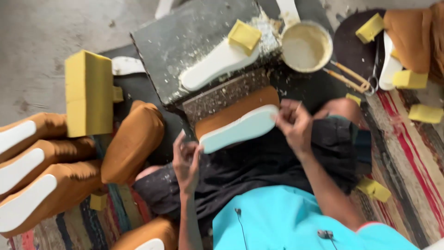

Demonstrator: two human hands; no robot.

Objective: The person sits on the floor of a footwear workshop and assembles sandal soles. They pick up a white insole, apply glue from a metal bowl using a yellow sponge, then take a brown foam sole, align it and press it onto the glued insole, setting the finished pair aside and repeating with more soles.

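Note:
I hold a shoe upper (236, 107) of tan-brown material with a pale blue-white insole (240, 129) facing me, over my lap. My left hand (186, 159) grips its heel end at the lower left. My right hand (293, 124) pinches its toe end at the right. Just beyond it lies a dark stone slab (194, 32) smeared with dried glue, carrying a white insole (213, 65) and a yellow sponge block (244, 36).
A round pot of cream glue (305, 46) stands right of the slab, scissors (356, 79) beside it. Several finished tan uppers (51, 185) lie at the left with a big yellow foam block (88, 92). Small yellow sponges (409, 79) and a striped rug (407, 153) are at the right.

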